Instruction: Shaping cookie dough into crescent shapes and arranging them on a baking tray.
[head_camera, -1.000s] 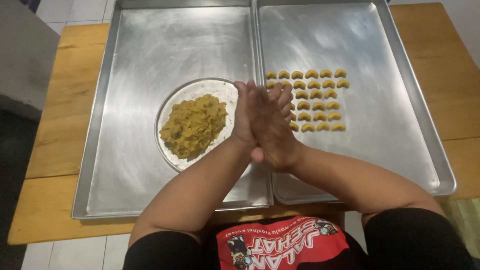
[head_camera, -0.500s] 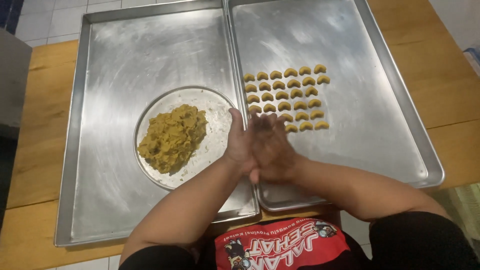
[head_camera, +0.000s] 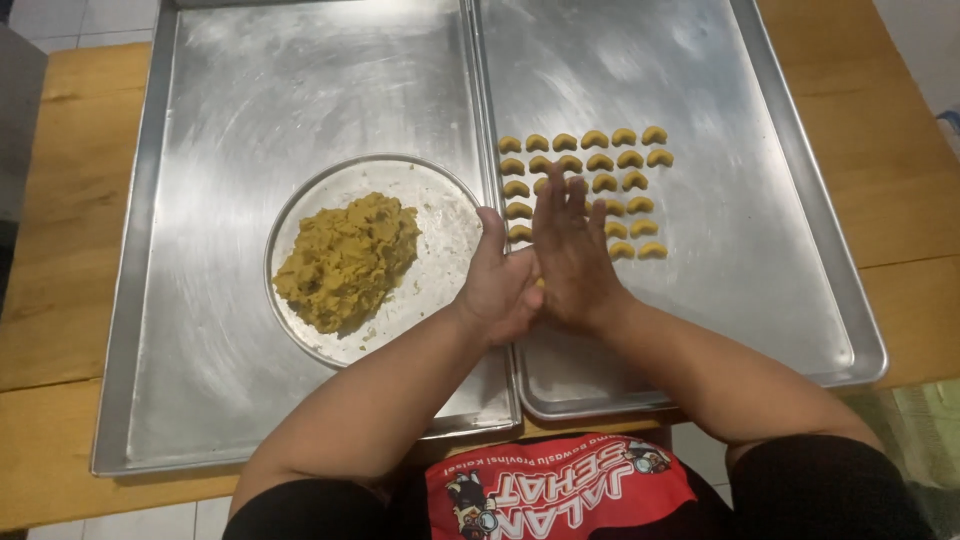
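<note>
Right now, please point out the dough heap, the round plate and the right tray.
dough heap (head_camera: 347, 262), head view, middle of the mound.
round plate (head_camera: 445, 215), head view, bare floured part.
right tray (head_camera: 760, 260), head view, bare floor.

Yellow dough bit (head_camera: 541, 284), pressed between palms

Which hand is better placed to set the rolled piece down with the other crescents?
Probably the right hand: it lies over the right tray beside the crescent rows. The left hand sits nearer the dough plate.
</note>
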